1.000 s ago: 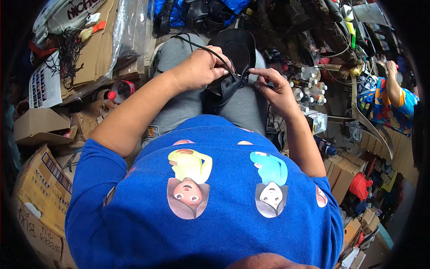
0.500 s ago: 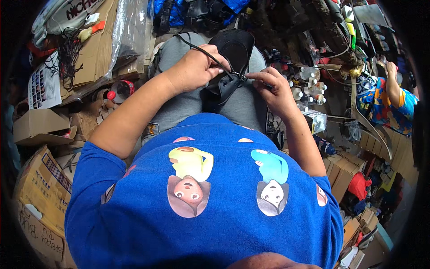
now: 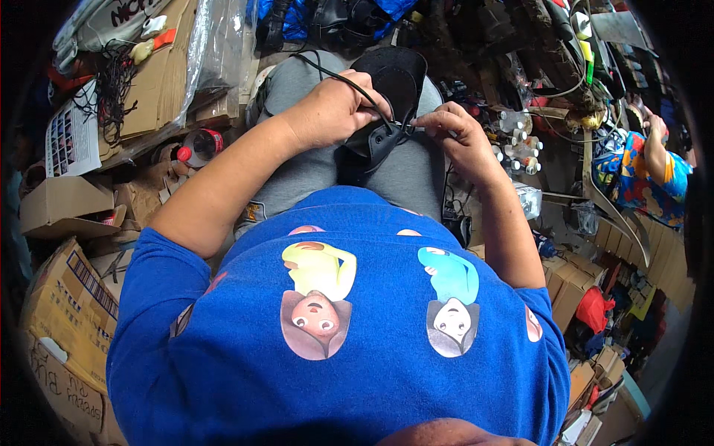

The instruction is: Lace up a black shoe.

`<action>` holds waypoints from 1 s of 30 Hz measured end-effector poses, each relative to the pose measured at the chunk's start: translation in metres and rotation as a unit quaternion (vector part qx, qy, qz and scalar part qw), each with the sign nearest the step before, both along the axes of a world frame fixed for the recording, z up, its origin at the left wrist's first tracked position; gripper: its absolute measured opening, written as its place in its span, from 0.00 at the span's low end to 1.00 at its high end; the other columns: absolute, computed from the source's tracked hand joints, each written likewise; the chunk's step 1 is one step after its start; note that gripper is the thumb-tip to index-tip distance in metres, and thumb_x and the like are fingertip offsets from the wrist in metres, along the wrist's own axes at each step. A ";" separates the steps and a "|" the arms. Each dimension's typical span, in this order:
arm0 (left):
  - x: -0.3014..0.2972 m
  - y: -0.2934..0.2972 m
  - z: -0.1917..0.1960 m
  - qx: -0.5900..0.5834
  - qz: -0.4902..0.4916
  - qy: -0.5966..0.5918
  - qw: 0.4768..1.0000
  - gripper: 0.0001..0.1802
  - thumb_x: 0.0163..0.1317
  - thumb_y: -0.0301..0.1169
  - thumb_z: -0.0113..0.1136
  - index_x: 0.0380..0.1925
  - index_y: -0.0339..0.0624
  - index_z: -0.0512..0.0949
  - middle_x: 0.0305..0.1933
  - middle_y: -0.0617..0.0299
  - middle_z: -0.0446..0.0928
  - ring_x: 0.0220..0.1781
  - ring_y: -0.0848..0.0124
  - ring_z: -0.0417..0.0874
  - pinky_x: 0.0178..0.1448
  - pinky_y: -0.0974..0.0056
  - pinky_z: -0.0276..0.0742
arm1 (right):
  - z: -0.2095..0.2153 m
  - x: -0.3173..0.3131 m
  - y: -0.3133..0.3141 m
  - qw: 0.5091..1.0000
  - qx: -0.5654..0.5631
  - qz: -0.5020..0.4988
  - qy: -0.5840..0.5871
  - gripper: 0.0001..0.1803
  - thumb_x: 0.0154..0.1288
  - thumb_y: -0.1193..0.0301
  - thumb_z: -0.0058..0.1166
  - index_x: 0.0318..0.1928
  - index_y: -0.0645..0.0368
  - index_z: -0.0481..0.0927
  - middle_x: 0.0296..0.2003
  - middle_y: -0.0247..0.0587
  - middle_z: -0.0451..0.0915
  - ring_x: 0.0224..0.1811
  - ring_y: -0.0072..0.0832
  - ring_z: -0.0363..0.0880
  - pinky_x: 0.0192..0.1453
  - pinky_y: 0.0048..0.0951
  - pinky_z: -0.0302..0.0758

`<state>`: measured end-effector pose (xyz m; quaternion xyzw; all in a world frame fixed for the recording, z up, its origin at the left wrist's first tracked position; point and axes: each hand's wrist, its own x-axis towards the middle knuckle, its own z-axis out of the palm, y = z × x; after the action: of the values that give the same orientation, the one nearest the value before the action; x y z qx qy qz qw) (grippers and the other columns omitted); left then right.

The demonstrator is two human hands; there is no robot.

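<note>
A black shoe (image 3: pixel 389 74) lies across my lap between my knees, its eyelet flap (image 3: pixel 379 143) turned toward me. My left hand (image 3: pixel 338 108) is closed on a black shoelace (image 3: pixel 318 65), which loops up over the grey trousers and runs past my fingers to the eyelets. At the other side of the lacing, my right hand (image 3: pixel 455 134) has its fingertips pinched together close to the eyelets. What lies between those tips is too small to make out. A small pale glint shows between the two hands.
Cardboard boxes (image 3: pixel 67 208) and a plastic bottle (image 3: pixel 199 147) stand at left. Several small bottles (image 3: pixel 520 152) cluster right of my right hand, near a curved strip (image 3: pixel 621 219). Another person's arm (image 3: pixel 656 145) shows at far right. Dark footwear (image 3: pixel 338 22) lies ahead.
Both hands have shifted slightly to the right, the left one also a little toward me. The shoe has tilted slightly with them. The other person's arm has moved a little.
</note>
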<state>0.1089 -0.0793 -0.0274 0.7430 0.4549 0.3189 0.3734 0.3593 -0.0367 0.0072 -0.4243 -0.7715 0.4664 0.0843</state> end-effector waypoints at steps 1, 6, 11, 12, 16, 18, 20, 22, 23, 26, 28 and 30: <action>0.000 0.000 0.000 0.003 -0.003 0.007 1.000 0.12 0.49 0.22 0.60 0.34 0.47 0.84 0.30 0.60 0.70 0.38 0.64 0.72 0.45 0.63 0.69 | 0.000 0.000 0.000 1.000 0.000 0.007 0.009 0.24 0.48 0.88 0.44 0.42 0.53 0.84 0.33 0.35 0.71 0.39 0.26 0.74 0.47 0.24 0.71; -0.001 0.002 0.001 -0.019 -0.012 0.004 1.000 0.10 0.51 0.25 0.60 0.34 0.48 0.84 0.32 0.59 0.71 0.40 0.62 0.73 0.46 0.61 0.70 | -0.003 0.001 0.001 1.000 -0.011 0.002 0.026 0.23 0.48 0.88 0.45 0.41 0.54 0.84 0.33 0.35 0.71 0.39 0.26 0.74 0.46 0.24 0.71; 0.003 0.001 0.001 -0.008 -0.007 -0.002 1.000 0.12 0.49 0.22 0.59 0.34 0.45 0.83 0.30 0.59 0.70 0.38 0.64 0.72 0.44 0.62 0.69 | -0.007 0.002 0.001 0.999 -0.018 0.000 0.043 0.24 0.48 0.88 0.45 0.43 0.53 0.85 0.32 0.33 0.71 0.39 0.24 0.73 0.47 0.23 0.71; 0.005 0.001 0.001 -0.012 -0.008 0.001 1.000 0.12 0.49 0.22 0.59 0.35 0.45 0.83 0.30 0.59 0.70 0.38 0.64 0.72 0.43 0.62 0.69 | -0.008 0.002 0.001 0.999 -0.023 -0.008 0.047 0.25 0.49 0.88 0.46 0.44 0.52 0.85 0.31 0.33 0.71 0.39 0.23 0.73 0.47 0.22 0.70; 0.006 0.006 0.000 -0.030 -0.028 -0.023 0.999 0.12 0.49 0.21 0.58 0.35 0.45 0.83 0.30 0.59 0.70 0.38 0.64 0.73 0.43 0.62 0.69 | -0.008 0.001 0.002 0.998 -0.029 -0.002 0.057 0.26 0.49 0.87 0.47 0.46 0.51 0.85 0.31 0.33 0.71 0.38 0.22 0.73 0.47 0.22 0.70; 0.004 0.008 -0.001 0.007 -0.035 -0.002 0.999 0.12 0.49 0.21 0.59 0.35 0.46 0.83 0.30 0.60 0.71 0.38 0.63 0.73 0.42 0.62 0.70 | -0.004 0.001 0.002 0.999 -0.028 0.003 0.040 0.26 0.50 0.87 0.48 0.47 0.50 0.84 0.31 0.33 0.71 0.37 0.22 0.72 0.46 0.21 0.70; 0.002 0.007 -0.001 0.050 -0.045 0.007 0.998 0.12 0.50 0.21 0.60 0.35 0.46 0.83 0.31 0.60 0.71 0.38 0.63 0.73 0.42 0.62 0.70 | 0.000 0.002 0.000 0.999 -0.021 0.010 0.039 0.25 0.51 0.86 0.50 0.47 0.50 0.84 0.30 0.33 0.72 0.36 0.22 0.73 0.46 0.21 0.70; -0.001 0.003 -0.001 0.055 -0.031 -0.002 0.998 0.13 0.49 0.22 0.62 0.36 0.48 0.83 0.31 0.60 0.72 0.39 0.62 0.73 0.42 0.61 0.70 | 0.002 0.001 -0.004 0.999 -0.017 0.009 0.029 0.24 0.52 0.85 0.51 0.47 0.49 0.84 0.30 0.33 0.72 0.36 0.22 0.73 0.46 0.21 0.70; -0.002 0.002 -0.001 0.056 -0.029 -0.002 0.998 0.13 0.49 0.22 0.62 0.36 0.48 0.83 0.31 0.60 0.72 0.39 0.62 0.73 0.42 0.61 0.70 | 0.002 0.001 -0.005 1.000 -0.015 0.001 0.027 0.23 0.53 0.84 0.53 0.47 0.49 0.84 0.30 0.33 0.72 0.36 0.22 0.73 0.45 0.22 0.70; -0.006 -0.002 -0.001 0.048 -0.009 0.017 0.999 0.13 0.47 0.23 0.64 0.35 0.48 0.83 0.30 0.59 0.73 0.38 0.61 0.73 0.43 0.61 0.71 | 0.000 -0.001 -0.007 0.999 -0.013 -0.011 0.035 0.21 0.55 0.82 0.55 0.48 0.48 0.84 0.29 0.33 0.72 0.36 0.22 0.73 0.45 0.22 0.70; -0.006 -0.001 -0.001 0.048 -0.009 0.044 0.998 0.13 0.47 0.23 0.64 0.35 0.48 0.84 0.30 0.59 0.74 0.38 0.61 0.74 0.43 0.60 0.71 | -0.002 -0.002 -0.006 0.999 -0.012 -0.015 0.043 0.20 0.56 0.81 0.56 0.48 0.48 0.84 0.29 0.33 0.72 0.35 0.22 0.73 0.44 0.22 0.70; -0.004 0.001 -0.002 0.024 -0.002 0.041 0.999 0.12 0.47 0.23 0.64 0.34 0.47 0.84 0.31 0.59 0.74 0.38 0.61 0.74 0.43 0.60 0.71 | -0.003 -0.002 -0.004 0.999 -0.036 -0.022 0.024 0.20 0.55 0.80 0.57 0.48 0.47 0.84 0.29 0.33 0.72 0.35 0.23 0.73 0.44 0.22 0.70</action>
<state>0.1050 -0.0787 -0.0295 0.7649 0.4604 0.2983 0.3375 0.3569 -0.0404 0.0038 -0.4322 -0.7426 0.5023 0.0975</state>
